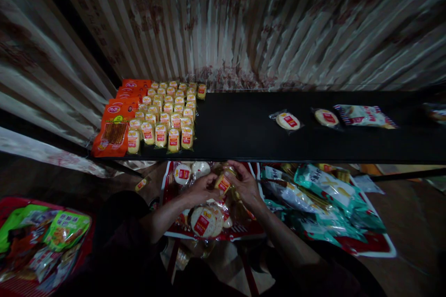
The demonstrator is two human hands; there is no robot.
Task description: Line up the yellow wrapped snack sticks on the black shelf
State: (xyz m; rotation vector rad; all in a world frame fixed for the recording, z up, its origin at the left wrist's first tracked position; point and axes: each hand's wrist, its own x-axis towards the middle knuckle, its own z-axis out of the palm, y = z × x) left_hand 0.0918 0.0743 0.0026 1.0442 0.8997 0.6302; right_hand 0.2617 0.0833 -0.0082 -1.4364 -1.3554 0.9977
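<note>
Both my hands meet over a red basket (166, 229) in front of the black shelf. Between them is a small yellow wrapped cake (223, 184) with an orange-red label. The fingers of my left hand (204, 190) close on its left side, while my right hand (244, 185) grips it from the right and above. Under them, the basket holds round white wrapped crackers (204, 222) with red labels and more small yellow packets, partly hidden by my hands. Rows of matching yellow cakes (160, 135) stand on the shelf's left part.
Orange snack bags (113, 130) lie at the shelf's (240, 134) left end. Two round crackers (287, 121) and a striped packet (365, 116) lie farther right. A basket of teal bags (331, 190) is at right, a red basket (78, 253) of mixed snacks at lower left. One packet (141, 184) lies below the shelf.
</note>
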